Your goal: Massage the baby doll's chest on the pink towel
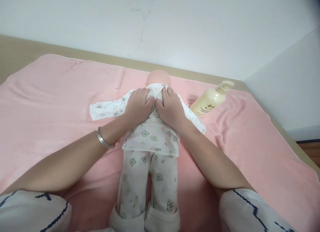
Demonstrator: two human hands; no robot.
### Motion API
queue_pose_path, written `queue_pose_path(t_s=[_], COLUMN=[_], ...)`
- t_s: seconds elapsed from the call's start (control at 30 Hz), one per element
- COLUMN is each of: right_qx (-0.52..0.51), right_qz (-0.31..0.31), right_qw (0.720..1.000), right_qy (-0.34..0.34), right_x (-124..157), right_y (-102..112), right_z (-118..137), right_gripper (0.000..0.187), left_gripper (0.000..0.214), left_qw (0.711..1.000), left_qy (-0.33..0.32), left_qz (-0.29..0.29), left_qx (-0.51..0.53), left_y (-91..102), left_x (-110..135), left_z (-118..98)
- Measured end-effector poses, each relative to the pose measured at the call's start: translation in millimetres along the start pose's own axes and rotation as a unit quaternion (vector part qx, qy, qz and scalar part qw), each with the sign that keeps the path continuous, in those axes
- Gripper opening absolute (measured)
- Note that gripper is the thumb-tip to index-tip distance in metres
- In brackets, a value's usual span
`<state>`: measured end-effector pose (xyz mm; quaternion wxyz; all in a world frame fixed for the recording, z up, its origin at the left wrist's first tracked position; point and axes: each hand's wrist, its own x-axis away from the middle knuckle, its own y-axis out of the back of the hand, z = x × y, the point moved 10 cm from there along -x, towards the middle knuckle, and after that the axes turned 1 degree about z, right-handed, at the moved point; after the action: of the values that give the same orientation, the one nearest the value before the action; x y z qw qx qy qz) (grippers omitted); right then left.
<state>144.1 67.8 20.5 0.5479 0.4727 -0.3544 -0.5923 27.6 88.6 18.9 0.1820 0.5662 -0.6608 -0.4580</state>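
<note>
A baby doll (158, 77) lies stretched out with its smooth head toward the wall; which way it faces I cannot make out. It wears a white shirt (152, 138) printed with small green and pink animals, and matching trousers (136, 180) with turned-up cuffs. My left hand (140, 105) rests flat on the left side of the shirt's upper part, fingers stretched toward the head. On the other side my right hand (170, 106) lies flat in the same way. The two thumbs nearly meet over a fold of cloth. Neither hand grips anything.
A pale yellow pump bottle (208, 100) leans at a tilt on the right, beside the doll's sleeve. Under everything spreads a rumpled pink blanket (62, 88) on a wooden surface (17, 55). A white wall (100, 28) stands close behind the head.
</note>
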Motion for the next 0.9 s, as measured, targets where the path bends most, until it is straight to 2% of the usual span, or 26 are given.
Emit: queue_pose_path(t_s=[0.23, 0.4, 0.47, 0.57, 0.7, 0.8, 0.9], right_qx=[0.004, 0.000, 0.005, 0.012, 0.018, 0.036, 0.055], right_qz=[0.009, -0.004, 0.004, 0.018, 0.025, 0.037, 0.045], right_qw=[1.000, 1.000, 1.000, 1.000, 0.999, 0.998, 0.997], right_qy=[-0.003, 0.004, 0.007, 0.016, 0.027, 0.029, 0.031], right_x=[1, 0, -1, -1, -2, -1, 5], right_y=[-1, 0, 0, 0, 0, -1, -2], right_z=[1, 0, 0, 1, 1, 1, 5], right_gripper=[0.070, 0.068, 0.068, 0.069, 0.068, 0.069, 0.069], left_gripper=[0.033, 0.033, 0.035, 0.041, 0.040, 0.035, 0.029], left_qw=[1.000, 0.998, 0.993, 0.979, 0.964, 0.969, 0.985], left_qy=[0.010, -0.046, -0.082, -0.131, -0.168, -0.165, -0.119], left_qz=[0.012, -0.014, -0.015, 0.016, 0.045, 0.054, 0.043], left_qx=[-0.004, -0.042, -0.084, -0.154, -0.199, -0.174, -0.116], left_y=[-2.0, -0.7, 0.9, 0.6, 1.1, 2.0, 7.0], left_x=[0, 1, 6, 17, 31, 30, 19], left_z=[1, -2, -10, -29, -50, -49, -34])
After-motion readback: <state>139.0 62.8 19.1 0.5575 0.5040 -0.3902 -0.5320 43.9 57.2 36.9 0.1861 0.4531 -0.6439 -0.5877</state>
